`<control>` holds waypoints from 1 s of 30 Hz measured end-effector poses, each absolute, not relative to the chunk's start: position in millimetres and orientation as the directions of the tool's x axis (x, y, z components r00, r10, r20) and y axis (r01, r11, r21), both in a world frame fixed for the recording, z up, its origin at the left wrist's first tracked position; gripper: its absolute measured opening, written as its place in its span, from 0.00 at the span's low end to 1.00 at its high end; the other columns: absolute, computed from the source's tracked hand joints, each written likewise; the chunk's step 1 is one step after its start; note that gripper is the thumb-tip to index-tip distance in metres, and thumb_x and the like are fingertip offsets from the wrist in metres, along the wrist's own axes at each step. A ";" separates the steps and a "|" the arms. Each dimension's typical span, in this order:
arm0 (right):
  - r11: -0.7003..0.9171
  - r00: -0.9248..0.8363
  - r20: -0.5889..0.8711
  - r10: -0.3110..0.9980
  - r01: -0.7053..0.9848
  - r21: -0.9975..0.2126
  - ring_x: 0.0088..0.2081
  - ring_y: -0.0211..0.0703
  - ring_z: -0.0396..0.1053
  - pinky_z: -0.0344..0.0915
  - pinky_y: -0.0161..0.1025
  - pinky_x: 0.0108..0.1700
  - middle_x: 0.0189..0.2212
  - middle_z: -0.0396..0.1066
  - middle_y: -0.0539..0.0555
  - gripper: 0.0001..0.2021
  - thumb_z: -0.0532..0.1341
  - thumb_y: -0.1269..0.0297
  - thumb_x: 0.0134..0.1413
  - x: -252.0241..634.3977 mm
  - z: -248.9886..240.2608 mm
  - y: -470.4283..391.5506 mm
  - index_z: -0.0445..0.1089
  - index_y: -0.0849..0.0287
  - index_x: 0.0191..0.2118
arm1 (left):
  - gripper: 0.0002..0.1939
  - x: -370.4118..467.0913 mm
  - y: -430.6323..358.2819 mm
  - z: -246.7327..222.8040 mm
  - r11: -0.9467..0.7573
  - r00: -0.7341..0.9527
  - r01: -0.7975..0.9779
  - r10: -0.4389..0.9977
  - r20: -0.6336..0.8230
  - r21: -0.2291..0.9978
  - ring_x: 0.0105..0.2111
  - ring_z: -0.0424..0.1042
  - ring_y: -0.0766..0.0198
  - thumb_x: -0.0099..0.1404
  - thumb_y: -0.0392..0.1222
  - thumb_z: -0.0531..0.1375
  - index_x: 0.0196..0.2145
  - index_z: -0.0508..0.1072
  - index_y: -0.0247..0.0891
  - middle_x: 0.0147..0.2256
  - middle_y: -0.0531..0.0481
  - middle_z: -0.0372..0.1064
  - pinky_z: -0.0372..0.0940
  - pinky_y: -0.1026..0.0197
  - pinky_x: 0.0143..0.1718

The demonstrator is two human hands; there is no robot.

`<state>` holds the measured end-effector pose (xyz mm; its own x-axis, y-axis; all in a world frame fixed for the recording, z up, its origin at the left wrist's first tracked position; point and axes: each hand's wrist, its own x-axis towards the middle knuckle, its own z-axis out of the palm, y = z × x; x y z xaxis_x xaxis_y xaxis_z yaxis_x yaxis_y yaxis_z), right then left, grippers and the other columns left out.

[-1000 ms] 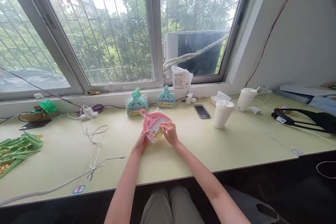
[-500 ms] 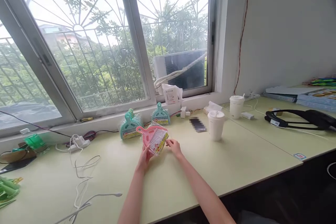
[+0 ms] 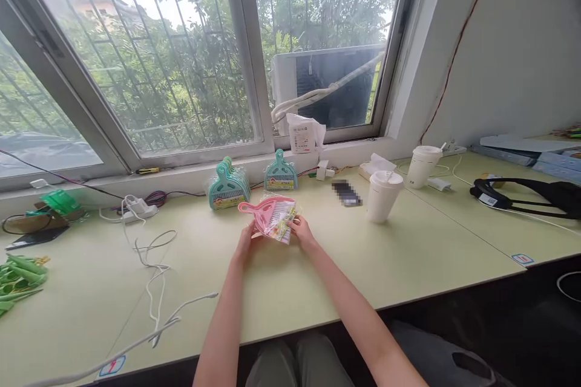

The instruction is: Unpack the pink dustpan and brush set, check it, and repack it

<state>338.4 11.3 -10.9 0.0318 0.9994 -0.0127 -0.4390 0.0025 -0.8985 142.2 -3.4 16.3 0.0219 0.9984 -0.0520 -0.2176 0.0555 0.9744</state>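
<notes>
Both hands, left [image 3: 246, 240] and right [image 3: 301, 231], grip opposite sides of the pink dustpan [image 3: 262, 215] at the centre of the frame. Open table [image 3: 281, 290] runs from it down to the front edge. Behind, the green dustpans [image 3: 228, 188] crowd the sill; at centre right, the nearest cup [image 3: 384, 198] stands well apart.

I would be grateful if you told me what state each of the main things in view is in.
Pink dustpan-and-brush set: plastic-wrapped, held in both hands
Grouped green sets: wrapped, standing
Single green set: wrapped, standing
Near cup: lidded, upright
Far cup: lidded, upright
White power strip: plug inserted
White cables: loose, untidy
Black strapped device: lying down
</notes>
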 end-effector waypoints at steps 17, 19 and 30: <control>-0.040 -0.005 -0.042 0.999 -0.465 -0.884 0.33 0.44 0.76 0.74 0.40 0.37 0.32 0.77 0.55 0.16 0.71 0.72 0.36 361.9 5.8 7.9 0.72 0.62 0.36 | 0.18 92.0 9.8 0.6 -0.120 -0.701 -0.279 0.703 -0.116 0.953 0.31 0.77 0.62 0.68 0.37 0.41 0.43 0.68 0.30 0.37 0.37 0.73 0.72 0.57 0.36; -0.023 0.062 -0.064 0.996 -0.516 -0.856 0.33 0.42 0.75 0.74 0.38 0.37 0.32 0.77 0.54 0.15 0.70 0.74 0.37 366.4 2.9 10.0 0.71 0.62 0.36 | 0.20 84.9 4.7 3.2 -0.100 -0.837 -0.153 0.542 -0.076 0.983 0.39 0.76 0.57 0.67 0.36 0.40 0.51 0.63 0.31 0.44 0.33 0.70 0.71 0.52 0.40; -0.098 -0.004 -0.109 0.994 -0.461 -0.882 0.31 0.43 0.75 0.73 0.39 0.34 0.29 0.76 0.54 0.18 0.71 0.63 0.41 352.2 -4.4 10.5 0.70 0.60 0.40 | 0.28 156.8 -7.0 19.0 -0.242 -0.255 0.104 0.931 0.261 0.965 0.55 0.65 0.49 0.66 0.55 0.50 0.59 0.57 0.38 0.54 0.37 0.65 0.62 0.45 0.53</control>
<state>352.2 10.5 -4.4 -0.0037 0.9940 -0.1089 -0.4609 -0.0983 -0.8820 156.8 -7.0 19.0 -0.2549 0.9312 0.2605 0.1039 -0.2415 0.9648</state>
